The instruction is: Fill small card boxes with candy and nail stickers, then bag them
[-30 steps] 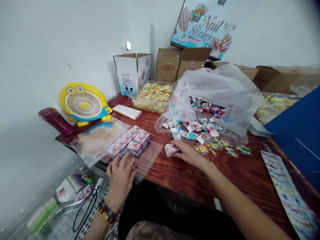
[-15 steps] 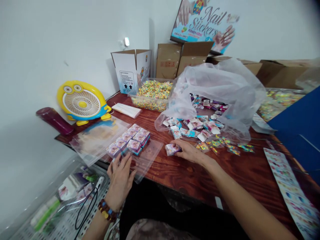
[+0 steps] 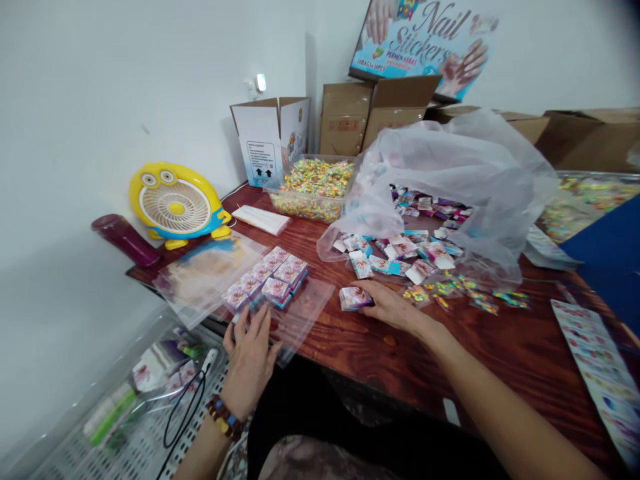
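By boxes (image 3: 275,288) at eight o'clock, resting open left hand (image 3: 251,359); gripping carton (image 3: 352,298) in right hand (image 3: 386,305); could nudge boxes askew.

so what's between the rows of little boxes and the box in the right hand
Head view: part of a clear plastic sheet, then a narrow bare strip of wooden table before the held box.

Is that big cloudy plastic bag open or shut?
Open: the plastic bag has a wide gap facing the person, with small boxes showing inside and at its edge.
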Action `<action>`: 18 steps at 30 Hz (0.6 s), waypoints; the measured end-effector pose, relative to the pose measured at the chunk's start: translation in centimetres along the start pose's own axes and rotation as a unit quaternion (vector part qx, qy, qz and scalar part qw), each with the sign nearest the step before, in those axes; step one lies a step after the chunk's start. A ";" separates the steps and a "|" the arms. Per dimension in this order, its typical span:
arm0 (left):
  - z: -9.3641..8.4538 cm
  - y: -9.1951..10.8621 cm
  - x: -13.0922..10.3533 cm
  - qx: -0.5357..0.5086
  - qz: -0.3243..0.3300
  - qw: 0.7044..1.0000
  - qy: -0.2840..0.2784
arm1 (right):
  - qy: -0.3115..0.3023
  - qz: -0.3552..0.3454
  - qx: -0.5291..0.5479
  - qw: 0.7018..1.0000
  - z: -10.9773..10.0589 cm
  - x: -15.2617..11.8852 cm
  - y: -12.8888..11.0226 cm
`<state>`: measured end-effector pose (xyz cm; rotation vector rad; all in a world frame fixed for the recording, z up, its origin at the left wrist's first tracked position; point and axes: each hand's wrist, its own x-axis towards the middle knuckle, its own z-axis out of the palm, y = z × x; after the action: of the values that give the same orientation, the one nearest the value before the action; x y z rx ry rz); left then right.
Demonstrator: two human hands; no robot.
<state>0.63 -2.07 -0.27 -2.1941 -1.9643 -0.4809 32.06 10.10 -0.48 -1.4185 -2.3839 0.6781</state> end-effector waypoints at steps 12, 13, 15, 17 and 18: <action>-0.6 0.0 0.0 -0.087 -0.006 0.995 0.051 | 0.004 0.023 0.009 1.000 6.7 2.5 -15.0; -0.5 0.0 0.0 -0.093 -0.005 0.994 0.057 | 0.008 0.041 0.000 0.999 7.3 3.0 -15.7; -0.4 -0.1 0.0 -0.106 -0.004 0.992 0.063 | 0.021 0.074 -0.013 0.997 8.4 3.9 -16.6; -0.2 -0.2 0.0 -0.114 -0.003 0.992 0.060 | 0.040 0.088 -0.006 0.995 9.5 4.4 -16.7; -0.1 -0.3 0.0 -0.116 -0.003 0.992 0.056 | 0.049 0.085 0.004 0.995 9.9 4.5 -16.6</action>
<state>0.34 -2.03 -0.23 -2.2358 -1.9431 -0.8545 12.91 4.80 -0.12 -1.6266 -2.2010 0.6435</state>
